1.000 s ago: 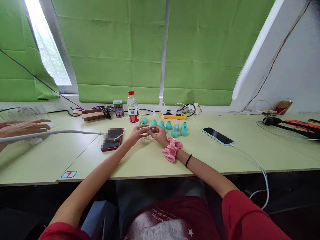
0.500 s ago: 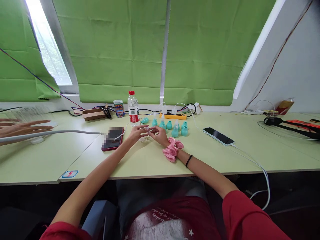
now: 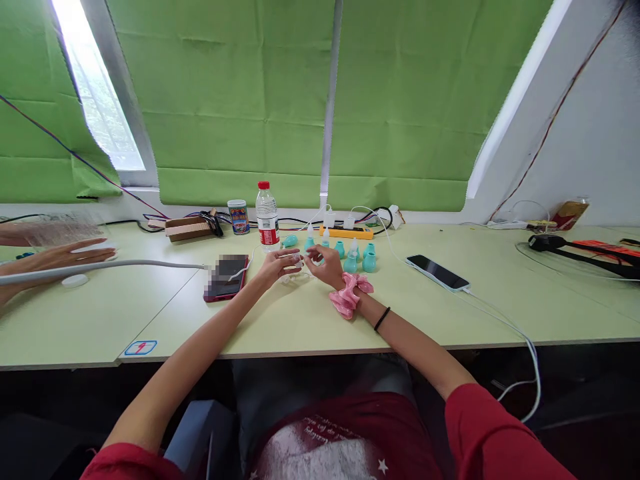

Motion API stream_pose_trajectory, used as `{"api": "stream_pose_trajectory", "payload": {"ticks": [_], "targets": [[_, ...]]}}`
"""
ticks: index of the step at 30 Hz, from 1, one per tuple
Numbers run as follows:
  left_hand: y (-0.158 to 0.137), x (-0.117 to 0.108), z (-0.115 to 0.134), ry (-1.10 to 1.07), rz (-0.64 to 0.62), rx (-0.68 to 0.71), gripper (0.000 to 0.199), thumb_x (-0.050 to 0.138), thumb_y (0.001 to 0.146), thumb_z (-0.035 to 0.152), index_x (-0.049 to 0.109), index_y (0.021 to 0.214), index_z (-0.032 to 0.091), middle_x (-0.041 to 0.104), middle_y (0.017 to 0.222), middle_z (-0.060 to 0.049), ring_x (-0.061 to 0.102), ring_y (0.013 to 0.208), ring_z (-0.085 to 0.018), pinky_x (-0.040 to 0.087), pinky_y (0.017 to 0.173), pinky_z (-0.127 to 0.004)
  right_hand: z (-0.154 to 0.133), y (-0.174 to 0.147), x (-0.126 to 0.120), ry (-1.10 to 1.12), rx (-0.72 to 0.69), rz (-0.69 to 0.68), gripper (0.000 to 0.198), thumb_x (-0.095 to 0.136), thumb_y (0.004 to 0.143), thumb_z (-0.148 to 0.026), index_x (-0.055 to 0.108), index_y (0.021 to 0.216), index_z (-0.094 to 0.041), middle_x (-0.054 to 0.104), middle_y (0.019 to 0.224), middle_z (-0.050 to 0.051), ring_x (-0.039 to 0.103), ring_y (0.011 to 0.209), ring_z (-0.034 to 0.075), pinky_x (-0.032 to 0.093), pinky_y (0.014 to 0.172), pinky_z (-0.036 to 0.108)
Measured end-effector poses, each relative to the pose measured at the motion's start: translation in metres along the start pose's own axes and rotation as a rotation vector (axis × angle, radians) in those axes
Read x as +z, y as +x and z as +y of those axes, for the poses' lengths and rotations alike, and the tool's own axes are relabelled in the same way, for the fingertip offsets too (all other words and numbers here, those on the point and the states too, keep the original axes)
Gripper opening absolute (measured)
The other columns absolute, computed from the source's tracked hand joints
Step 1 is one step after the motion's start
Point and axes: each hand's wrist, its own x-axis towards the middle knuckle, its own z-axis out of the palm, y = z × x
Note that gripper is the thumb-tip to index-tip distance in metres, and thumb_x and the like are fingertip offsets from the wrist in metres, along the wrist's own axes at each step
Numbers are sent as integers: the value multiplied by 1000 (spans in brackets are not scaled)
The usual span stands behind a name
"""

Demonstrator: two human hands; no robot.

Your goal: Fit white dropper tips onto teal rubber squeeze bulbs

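My left hand (image 3: 277, 265) pinches a small clear plastic piece (image 3: 299, 261) between thumb and fingers. Just to the right, my right hand (image 3: 326, 265) is curled with fingertips together, slightly apart from that piece. Whatever its fingers hold is too small to name. Some more clear plastic pieces (image 3: 287, 279) lie on the table under the left hand. Behind and right of the hands stand several turquoise rubber bulbs (image 3: 369, 261), a few with white pointed tips. One turquoise bulb (image 3: 289, 241) lies on its side beyond my left hand.
A water bottle (image 3: 267, 220), a can (image 3: 239, 218) and an orange power strip (image 3: 346, 232) stand at the back. A dark phone (image 3: 226, 280) is at left, a white phone (image 3: 437, 272) at right, both cabled. A co-worker's hand (image 3: 65, 259) is at far left.
My right hand has drawn a little to the right, opening a small gap from the left hand. The co-worker's hand at far left has shifted slightly.
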Motion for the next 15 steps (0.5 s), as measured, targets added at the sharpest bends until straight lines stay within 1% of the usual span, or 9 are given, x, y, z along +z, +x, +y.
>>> {"api": "stream_pose_trajectory", "payload": {"ticks": [3,4,6,8,9,12,14,15], "targets": [[-2,2,2,6,15,18,35,69,59,20,59,91,8,64,81,-11,62,68,-17,51,70,-33,5,14,-22,-129,-194,189,7,48,72,-21,53,76,-17,58,69,3,52,64,12,43,63,24],[-3,2,3,9,19,30,34,69,60,21,59,90,7,64,80,-11,62,68,-17,52,69,-32,9,20,-32,-171,-220,266,7,47,73,-21,52,76,-17,58,71,4,52,69,13,43,65,26],[-3,3,3,7,27,52,33,68,61,22,60,89,7,64,79,-11,61,69,-17,52,69,-32,17,31,-54,-275,-184,447,7,45,73,-20,50,77,-16,56,76,6,51,76,14,42,71,29],[-3,4,3,-8,34,49,32,68,61,21,59,89,7,63,80,-11,61,70,-17,52,70,-33,29,39,-77,-399,-71,611,9,42,74,-20,49,78,-16,54,78,7,49,81,16,40,77,34],[-3,4,3,-16,40,44,32,68,61,20,59,88,7,63,79,-11,61,70,-18,52,70,-34,35,41,-87,-466,0,660,11,42,73,-19,49,79,-16,52,81,7,48,85,17,39,78,36],[-2,4,3,-20,55,31,30,68,60,16,59,87,7,63,77,-11,62,70,-18,52,71,-35,57,39,-109,-667,298,706,22,47,65,-23,49,86,-16,49,94,9,43,95,24,37,76,41],[-2,5,4,-13,73,25,29,67,59,13,59,86,6,63,75,-11,62,70,-19,52,70,-35,70,32,-115,-768,517,697,31,51,61,-29,50,89,-17,47,101,11,41,97,28,37,72,44],[-1,5,4,-10,84,19,28,67,58,12,59,85,6,63,75,-11,62,70,-19,52,69,-34,76,28,-115,-795,613,665,33,52,59,-32,50,89,-17,47,101,11,41,96,29,36,71,45]]}}
